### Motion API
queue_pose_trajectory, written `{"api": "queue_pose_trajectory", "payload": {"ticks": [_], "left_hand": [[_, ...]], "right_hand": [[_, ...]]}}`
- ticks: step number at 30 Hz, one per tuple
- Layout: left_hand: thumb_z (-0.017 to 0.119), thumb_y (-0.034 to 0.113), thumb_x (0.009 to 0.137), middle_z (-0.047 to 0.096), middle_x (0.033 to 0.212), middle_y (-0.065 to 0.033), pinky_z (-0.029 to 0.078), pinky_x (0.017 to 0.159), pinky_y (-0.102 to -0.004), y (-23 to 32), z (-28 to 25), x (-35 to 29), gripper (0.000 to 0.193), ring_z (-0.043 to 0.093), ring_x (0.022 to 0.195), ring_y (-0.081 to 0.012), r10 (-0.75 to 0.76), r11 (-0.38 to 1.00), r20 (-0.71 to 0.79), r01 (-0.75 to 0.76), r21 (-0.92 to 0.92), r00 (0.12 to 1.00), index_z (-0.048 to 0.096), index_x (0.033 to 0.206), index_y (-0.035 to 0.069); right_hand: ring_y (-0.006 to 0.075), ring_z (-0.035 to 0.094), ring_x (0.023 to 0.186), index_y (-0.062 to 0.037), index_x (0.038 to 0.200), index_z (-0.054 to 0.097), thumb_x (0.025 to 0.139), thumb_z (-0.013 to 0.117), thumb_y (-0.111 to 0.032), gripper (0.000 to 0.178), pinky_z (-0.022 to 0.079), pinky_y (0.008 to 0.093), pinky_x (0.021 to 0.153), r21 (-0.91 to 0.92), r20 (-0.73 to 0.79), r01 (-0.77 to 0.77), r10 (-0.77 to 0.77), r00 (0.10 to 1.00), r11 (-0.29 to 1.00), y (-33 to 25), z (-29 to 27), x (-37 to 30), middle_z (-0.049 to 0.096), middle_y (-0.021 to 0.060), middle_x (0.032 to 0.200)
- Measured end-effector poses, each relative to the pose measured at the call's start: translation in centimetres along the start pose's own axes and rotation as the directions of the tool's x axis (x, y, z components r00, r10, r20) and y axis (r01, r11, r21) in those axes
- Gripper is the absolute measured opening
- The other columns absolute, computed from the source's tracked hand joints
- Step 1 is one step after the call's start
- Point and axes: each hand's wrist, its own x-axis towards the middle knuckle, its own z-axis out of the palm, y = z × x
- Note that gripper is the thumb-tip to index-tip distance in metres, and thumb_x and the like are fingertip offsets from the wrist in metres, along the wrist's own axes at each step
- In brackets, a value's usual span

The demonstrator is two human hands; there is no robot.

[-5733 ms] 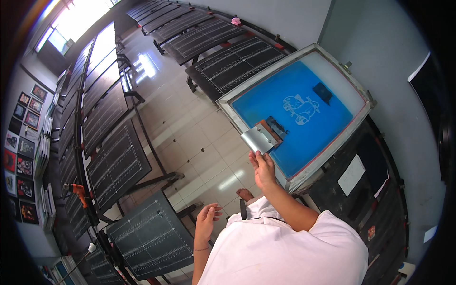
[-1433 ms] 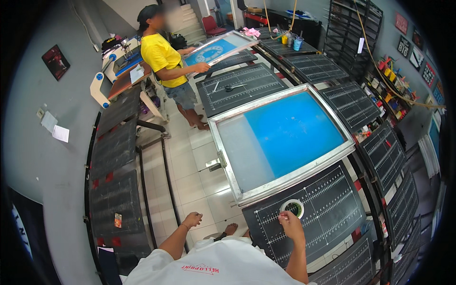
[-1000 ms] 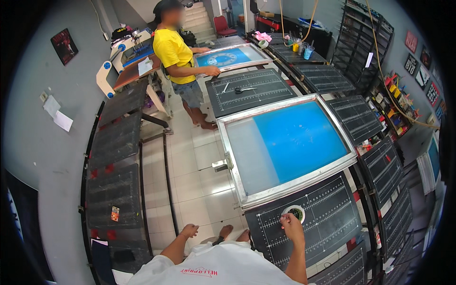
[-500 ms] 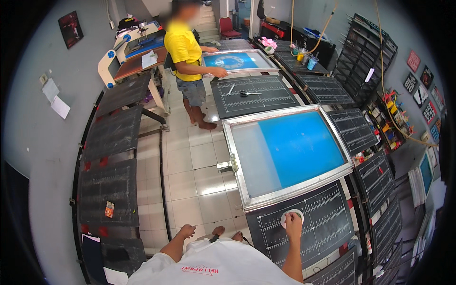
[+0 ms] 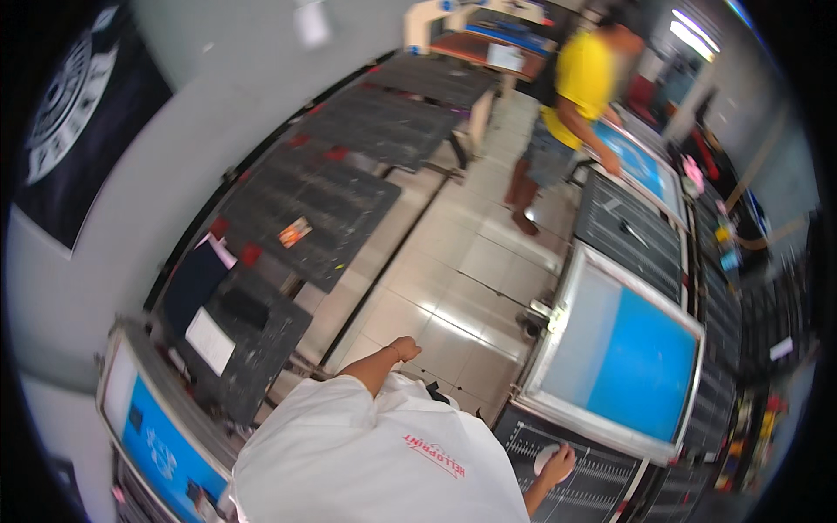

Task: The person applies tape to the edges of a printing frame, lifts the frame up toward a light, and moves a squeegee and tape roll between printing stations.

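My right hand (image 5: 561, 463) lies on a dark printing board with white grid lines (image 5: 602, 488) at the lower right, fingers over a small white round roll (image 5: 544, 455). Just beyond that board stands a metal-framed printing screen with a blue panel (image 5: 621, 359). My left hand (image 5: 405, 349) hangs over the tiled floor (image 5: 453, 288), fingers curled in a loose fist and holding nothing. My white shirt hides both upper arms.
A person in a yellow shirt (image 5: 582, 77) stands at another blue screen (image 5: 635, 162) at the far right. Dark boards (image 5: 331, 196) line the left wall, one bearing a small orange card (image 5: 295, 232). A further blue screen (image 5: 153, 431) sits at the lower left.
The view has swung to the left, so the left row of boards and the lower-left screen now show. My right hand stays on the white roll; my left hand has lifted slightly.
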Motion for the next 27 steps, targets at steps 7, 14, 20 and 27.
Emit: {"api": "queue_pose_trajectory", "payload": {"ticks": [7,14,20,27], "left_hand": [[0.048,0.044,0.091,0.067,0.068,-0.0161,0.054,0.056,-0.0390,-6.6,-0.9,-3.6,0.052,0.064,0.056,-0.0279,-0.222,0.967,-0.070,0.210,-0.145,0.973,0.067,0.075,-0.002],[0.047,0.048,0.090,0.068,0.071,-0.0154,0.055,0.057,-0.0395,-12.5,2.0,-4.3,0.055,0.065,0.057,-0.0284,-0.340,0.923,0.018,0.337,-0.186,0.940,0.069,0.080,-0.001],[0.050,0.043,0.090,0.072,0.091,-0.0176,0.058,0.061,-0.0402,-11.6,2.7,-3.2,0.052,0.070,0.073,-0.0268,-0.330,0.905,0.095,0.343,-0.252,0.939,0.071,0.097,-0.003],[0.051,0.038,0.090,0.071,0.101,-0.0165,0.059,0.066,-0.0412,-5.4,1.2,-0.4,0.050,0.072,0.084,-0.0282,-0.226,0.959,0.131,0.244,-0.142,0.965,0.066,0.107,-0.006]], "right_hand": [[0.0184,0.058,0.060,0.0055,0.091,0.067,0.091,0.056,-0.028,0.035,0.045,0.0342,0.058,-0.113,0.199,0.016,0.007,0.980,0.993,1.0,-1.1,2.6,0.064,0.0109,0.070],[0.0347,0.063,0.067,0.0026,0.093,0.066,0.093,0.053,-0.027,0.033,0.047,0.0453,0.063,-0.371,-0.037,0.190,-0.219,0.975,0.909,1.4,-1.1,4.2,0.066,0.0183,0.075],[0.0394,0.065,0.072,-0.0007,0.092,0.065,0.094,0.055,-0.026,0.027,0.047,0.0481,0.064,-0.429,-0.203,0.071,-0.173,0.964,0.901,-3.6,0.7,1.7,0.067,0.0192,0.078],[0.0392,0.065,0.070,-0.0005,0.091,0.065,0.093,0.056,-0.024,0.025,0.047,0.0480,0.063,-0.397,-0.278,0.058,-0.180,0.944,0.916,-3.5,0.7,1.1,0.067,0.0192,0.076]]}}
